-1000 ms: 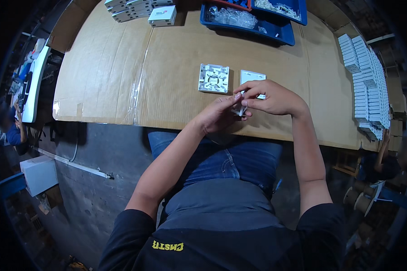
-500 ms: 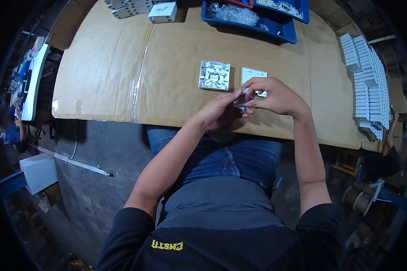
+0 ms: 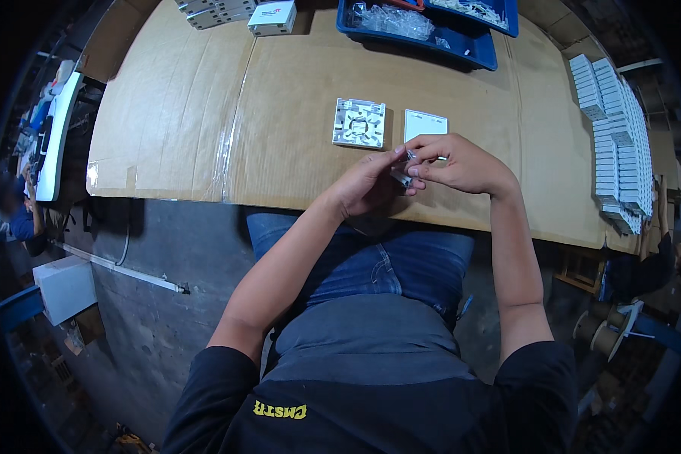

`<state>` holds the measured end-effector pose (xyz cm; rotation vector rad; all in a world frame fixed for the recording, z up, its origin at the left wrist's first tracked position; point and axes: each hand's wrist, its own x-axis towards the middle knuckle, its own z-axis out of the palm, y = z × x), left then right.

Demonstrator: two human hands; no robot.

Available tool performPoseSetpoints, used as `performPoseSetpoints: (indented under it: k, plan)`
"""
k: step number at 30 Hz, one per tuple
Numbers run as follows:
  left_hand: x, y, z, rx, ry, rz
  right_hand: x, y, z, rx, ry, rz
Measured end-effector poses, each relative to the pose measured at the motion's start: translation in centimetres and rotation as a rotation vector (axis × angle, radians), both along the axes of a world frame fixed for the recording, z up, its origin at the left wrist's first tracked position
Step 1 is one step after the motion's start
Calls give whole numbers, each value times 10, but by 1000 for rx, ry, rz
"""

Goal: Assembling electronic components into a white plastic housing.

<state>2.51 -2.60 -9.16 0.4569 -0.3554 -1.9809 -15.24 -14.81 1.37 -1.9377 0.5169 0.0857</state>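
Note:
Between my two hands, above the table's near edge, is a small clear plastic bag; what lies inside it is too small to make out. My left hand is closed on the bag from the left. From the right, the thumb and fingers of my right hand pinch it. Just beyond my left hand, an open white square box with moulded inner parts lies on the cardboard. A flat white square cover lies beyond my right hand, partly hidden by it.
Cardboard covers the table. A blue tray at the far side holds clear plastic bags. White boxes are stacked at the far left, and tall stacks of white pieces line the right edge.
My fingers have closed more tightly around the bag, which now shows smaller and more bunched. Both hands stay in nearly the same place.

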Motion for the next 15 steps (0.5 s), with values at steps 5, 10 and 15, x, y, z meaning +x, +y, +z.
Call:
performPoseSetpoints:
  k: [5,10,15]
  plan:
    - [1,1,3,9,-77,9,-2,-4,0,25,-24,8]
    - [1,-4,4,8,-85,21,-4,-3,15,164,-50,-64]
    - [4,-2,12,-71,-147,-52,-14,-28,20,5,-27,-144]
